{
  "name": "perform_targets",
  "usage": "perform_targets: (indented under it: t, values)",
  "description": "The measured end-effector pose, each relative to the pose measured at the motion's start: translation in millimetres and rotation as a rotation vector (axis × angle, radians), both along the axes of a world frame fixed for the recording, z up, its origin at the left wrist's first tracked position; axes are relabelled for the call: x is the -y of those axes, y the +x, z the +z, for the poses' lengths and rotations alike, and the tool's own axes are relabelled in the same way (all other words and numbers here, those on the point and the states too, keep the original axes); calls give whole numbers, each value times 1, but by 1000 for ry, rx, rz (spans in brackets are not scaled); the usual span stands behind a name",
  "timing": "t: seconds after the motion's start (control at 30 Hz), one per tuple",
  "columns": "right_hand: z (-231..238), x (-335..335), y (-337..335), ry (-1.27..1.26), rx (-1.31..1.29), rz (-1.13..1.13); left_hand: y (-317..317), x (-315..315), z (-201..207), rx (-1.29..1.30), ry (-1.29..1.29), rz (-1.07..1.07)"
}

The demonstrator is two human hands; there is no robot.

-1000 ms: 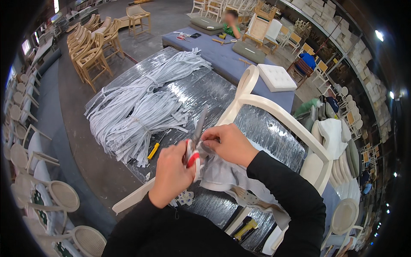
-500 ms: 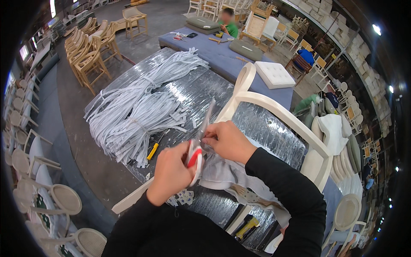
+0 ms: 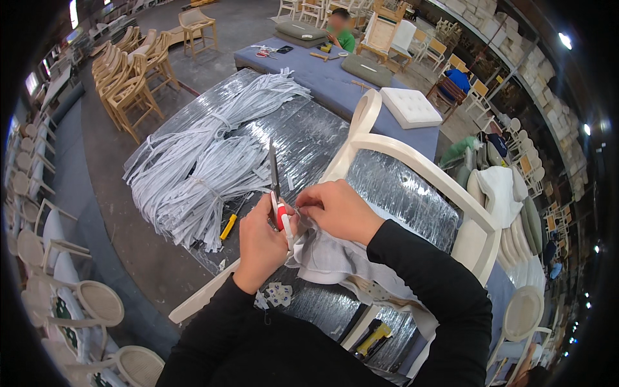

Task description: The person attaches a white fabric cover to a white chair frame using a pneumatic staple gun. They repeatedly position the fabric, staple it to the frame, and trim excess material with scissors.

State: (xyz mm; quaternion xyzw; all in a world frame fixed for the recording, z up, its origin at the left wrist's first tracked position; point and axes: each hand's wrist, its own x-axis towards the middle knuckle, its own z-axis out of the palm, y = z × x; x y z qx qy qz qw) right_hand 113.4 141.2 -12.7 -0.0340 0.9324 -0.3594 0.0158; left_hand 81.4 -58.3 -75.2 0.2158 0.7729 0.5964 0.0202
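Note:
My left hand (image 3: 263, 245) is closed on a pair of scissors (image 3: 282, 216) with red and white handles, its dark blades pointing up and away. Close beside it, my right hand (image 3: 338, 209) pinches the edge of a pale grey fabric cover (image 3: 329, 251). That fabric drapes over a seat on a cream wooden chair frame (image 3: 422, 158), which lies on a table covered in plastic film (image 3: 322, 138). The exact bit between my right fingertips is too small to make out.
Bundles of pale strips (image 3: 193, 174) lie on the left, with a yellow-handled tool (image 3: 228, 227) next to them. A blue-covered table (image 3: 303, 71) behind carries cushions and tools. A person in green (image 3: 345, 39) is beyond it. Stacked chairs (image 3: 132, 80) stand far left.
The scissors have swung upright and moved left, away from the fabric edge, with my left hand turning. My right hand stays at the fabric, shifted slightly left.

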Motion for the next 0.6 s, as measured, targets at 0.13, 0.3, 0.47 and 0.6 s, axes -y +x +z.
perform_targets:
  t: [0.13, 0.3, 0.47, 0.6]
  values:
    - [1, -1, 3, 9, -28, -17, 0, -2, -2, -21, 16, 4]
    - [6, 6, 10, 209, -87, 28, -4, 1, -4, 61, 71, -26]
    - [6, 7, 10, 164, -63, 10, -4, 2, -5, 100, 120, -38]
    - [3, 4, 5, 144, -39, -11, -3, 1, -5, 82, 58, -24]
